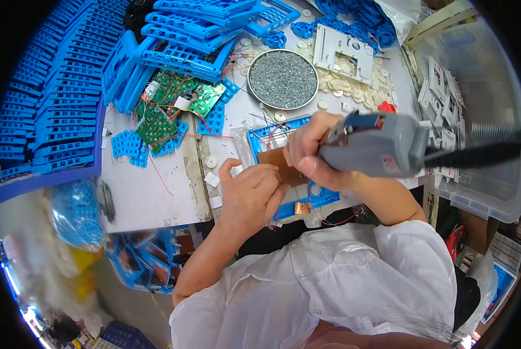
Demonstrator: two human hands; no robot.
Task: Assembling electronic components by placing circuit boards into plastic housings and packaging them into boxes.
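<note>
On the tabletop (138, 203), the blue frame (328, 198) lies beneath my hands. My right hand (314, 150) is wrapped round a grey power tool (382, 145). Beyond sits a round tray (283, 109) of small metal pieces. My left hand (247, 195), fingers curled, is beside the frame's brown board (271, 157); whether it grips anything, I cannot tell.

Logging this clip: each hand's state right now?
Left hand: partly curled at the brown board; grip unclear.
Right hand: closed around the grey handheld tool.
</note>
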